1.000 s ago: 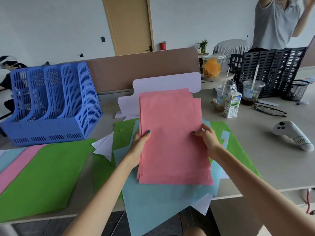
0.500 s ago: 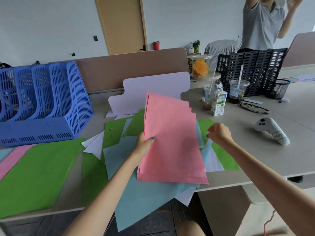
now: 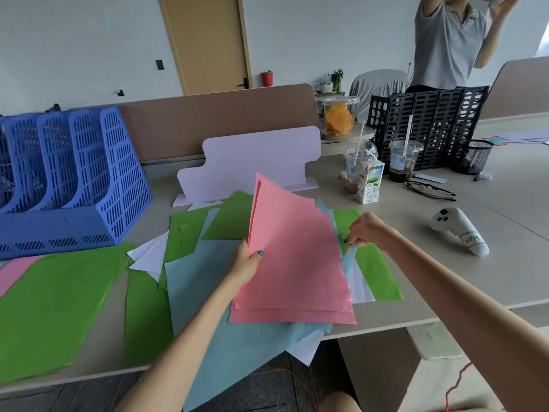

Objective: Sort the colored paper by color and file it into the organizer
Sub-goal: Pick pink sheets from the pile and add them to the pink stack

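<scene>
At far left the organizer (image 3: 74,179) stood on the bench (image 3: 445,281), its slots rising toward the back. In front of it lay a pink strip (image 3: 13,273) and a wide green sheet (image 3: 50,307) that reached the bench's front edge. White sheets (image 3: 148,257) poked out beside it, tucked under a large spread of blue paper (image 3: 205,295) that overhung the front edge.

The left hand (image 3: 245,263) came up from below, its forearm crossing the blue paper. It gripped the left edge of the pink stack (image 3: 297,263), thumb on top and fingers hidden behind. The stack was tilted, its far corner raised and its near edge resting on the blue paper close to the bench's front edge. Behind it a white card (image 3: 255,159) stood upright.

Just right of the stack the right hand (image 3: 367,228) hung with fingers curled, tips pointing down at the paper edges. Whether it pinched a sheet could not be told. Beneath it lay the right green sheet (image 3: 377,272).

Farther right a carton (image 3: 370,181), glasses (image 3: 429,190) and a controller (image 3: 459,230) sat apart from the papers, with bare bench between. A black rack (image 3: 427,123) stood at the back.
</scene>
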`<state>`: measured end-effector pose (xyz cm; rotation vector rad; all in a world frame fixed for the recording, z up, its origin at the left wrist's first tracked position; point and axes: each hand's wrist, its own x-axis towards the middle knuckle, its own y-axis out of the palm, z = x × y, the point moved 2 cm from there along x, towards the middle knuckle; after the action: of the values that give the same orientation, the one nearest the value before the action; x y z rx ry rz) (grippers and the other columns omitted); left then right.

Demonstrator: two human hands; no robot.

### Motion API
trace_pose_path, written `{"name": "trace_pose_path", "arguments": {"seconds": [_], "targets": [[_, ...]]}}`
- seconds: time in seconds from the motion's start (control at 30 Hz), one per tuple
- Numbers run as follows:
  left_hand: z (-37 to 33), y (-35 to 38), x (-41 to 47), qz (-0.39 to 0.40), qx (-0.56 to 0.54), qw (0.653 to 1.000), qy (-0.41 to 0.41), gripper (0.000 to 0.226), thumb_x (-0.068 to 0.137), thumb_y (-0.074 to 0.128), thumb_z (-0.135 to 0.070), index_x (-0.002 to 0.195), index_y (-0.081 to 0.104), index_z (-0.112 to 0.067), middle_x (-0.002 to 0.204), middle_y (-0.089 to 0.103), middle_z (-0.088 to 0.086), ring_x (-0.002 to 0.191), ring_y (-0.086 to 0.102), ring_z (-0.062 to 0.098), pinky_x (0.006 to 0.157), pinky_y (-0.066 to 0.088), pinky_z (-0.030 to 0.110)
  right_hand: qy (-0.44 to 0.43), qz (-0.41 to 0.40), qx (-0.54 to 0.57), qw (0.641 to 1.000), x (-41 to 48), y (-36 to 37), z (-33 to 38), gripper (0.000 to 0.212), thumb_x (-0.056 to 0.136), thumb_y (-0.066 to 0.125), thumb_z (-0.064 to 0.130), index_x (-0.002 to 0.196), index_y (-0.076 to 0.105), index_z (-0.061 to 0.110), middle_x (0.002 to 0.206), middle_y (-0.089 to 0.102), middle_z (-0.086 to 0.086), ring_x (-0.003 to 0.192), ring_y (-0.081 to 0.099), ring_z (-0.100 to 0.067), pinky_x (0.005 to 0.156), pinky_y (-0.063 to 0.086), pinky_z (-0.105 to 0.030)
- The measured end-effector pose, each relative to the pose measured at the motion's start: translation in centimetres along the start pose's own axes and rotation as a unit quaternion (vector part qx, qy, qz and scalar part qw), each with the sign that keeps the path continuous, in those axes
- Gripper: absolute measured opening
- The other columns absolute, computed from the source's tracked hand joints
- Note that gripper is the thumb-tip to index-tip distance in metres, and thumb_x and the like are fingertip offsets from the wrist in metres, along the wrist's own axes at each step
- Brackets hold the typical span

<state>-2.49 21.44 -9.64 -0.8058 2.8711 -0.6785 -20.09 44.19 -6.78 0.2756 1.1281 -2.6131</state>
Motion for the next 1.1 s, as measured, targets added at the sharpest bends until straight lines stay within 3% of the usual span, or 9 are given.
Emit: {"name": "trace_pose_path", "arguments": {"seconds": [0.1,0.17,0.3,0.4,0.6,0.77,0.9,1.0,1.1], "targets": [[0.1,-0.1,-0.1,0.005,-0.007,1.000,-0.006,0.044,0.095,0.046,0.002,0.138,0.042,-0.007,0.132,0.052,0.006,0.122,0.048,0.018,0.095,0.034,0.022,-0.036,-0.026,-0.092,0.995,-0.4,0.6,0.6,0.033,0.065,0.086,0.018,0.084,0.062,0.005,0.085,0.068,-0.012,0.089,0.067,-0.025,0.085,0.054,-0.033],[0.0,-0.1,-0.2,0.005,-0.010,1.000,-0.006,0.045,0.095,0.045,0.003,0.138,0.041,-0.007,0.133,0.051,0.006,0.121,0.048,0.016,0.095,0.034,0.021,-0.038,-0.023,-0.129,0.991,-0.8,1.0,0.8,0.043,0.061,0.089,0.026,0.073,0.052,0.009,0.083,0.062,-0.007,0.091,0.064,-0.023,0.078,0.050,-0.029],[-0.2,-0.1,-0.6,0.007,-0.018,1.000,-0.006,0.045,0.096,0.044,0.002,0.140,0.040,-0.007,0.132,0.051,0.005,0.116,0.046,0.012,0.096,0.034,0.022,0.001,-0.033,-0.090,0.995,0.0,0.8,0.7,0.022,0.085,0.064,0.008,0.066,0.051,0.006,0.050,0.061,-0.005,0.047,0.062,-0.019,0.047,0.050,-0.023],[-0.1,-0.2,-0.6,0.007,-0.025,1.000,-0.009,0.046,0.095,0.045,0.001,0.140,0.040,-0.009,0.133,0.052,0.003,0.113,0.046,0.010,0.095,0.035,0.023,0.027,0.037,-0.022,0.999,0.3,0.6,0.2,0.029,0.098,0.047,0.008,0.070,0.054,0.008,0.032,0.053,-0.003,0.024,0.049,-0.011,0.029,0.040,-0.017],[-0.9,-1.4,-0.2,-0.027,-0.043,0.999,-0.006,0.039,0.094,0.049,-0.002,0.133,0.047,-0.007,0.129,0.056,0.005,0.115,0.052,0.018,0.094,0.039,0.026,-0.013,0.080,0.047,0.996,-1.2,0.8,0.9,0.032,0.093,0.037,-0.007,0.067,0.055,-0.001,0.041,0.058,-0.009,0.029,0.053,-0.010,0.036,0.047,-0.017],[-1.0,-2.9,0.2,-0.050,-0.046,0.998,-0.005,0.040,0.093,0.051,-0.003,0.132,0.049,-0.010,0.129,0.057,0.005,0.116,0.052,0.018,0.093,0.038,0.026,-0.039,-0.023,0.074,0.996,-0.3,0.5,0.8,0.026,0.084,0.045,-0.005,0.077,0.070,0.000,0.065,0.067,-0.015,0.051,0.066,-0.023,0.059,0.060,-0.033],[-0.5,-2.6,-0.2,-0.045,-0.050,0.997,-0.024,0.039,0.094,0.051,-0.006,0.133,0.048,-0.011,0.129,0.055,0.003,0.115,0.051,0.017,0.094,0.038,0.028,-0.134,-0.032,-0.028,0.990,-0.4,0.5,0.2,0.037,0.078,0.046,-0.007,0.078,0.073,0.019,0.066,0.066,-0.001,0.063,0.062,-0.017,0.067,0.055,-0.027],[-0.4,-2.0,-0.4,-0.040,-0.059,0.997,-0.034,0.037,0.095,0.051,-0.006,0.131,0.048,-0.011,0.128,0.056,0.003,0.115,0.051,0.017,0.092,0.038,0.027,-0.135,-0.037,-0.133,0.981,-0.7,0.3,-0.2,0.008,0.070,0.071,0.009,0.074,0.069,0.015,0.079,0.065,-0.005,0.081,0.062,-0.024,0.069,0.051,-0.028],[-0.5,-1.6,-0.7,-0.035,-0.059,0.997,-0.040,0.038,0.095,0.050,-0.004,0.132,0.047,-0.009,0.127,0.055,0.002,0.112,0.050,0.017,0.094,0.038,0.027,-0.114,-0.028,-0.183,0.976,-0.9,0.3,0.1,0.038,0.065,0.082,0.025,0.063,0.045,0.013,0.077,0.050,-0.005,0.078,0.052,-0.023,0.064,0.040,-0.028]]}}
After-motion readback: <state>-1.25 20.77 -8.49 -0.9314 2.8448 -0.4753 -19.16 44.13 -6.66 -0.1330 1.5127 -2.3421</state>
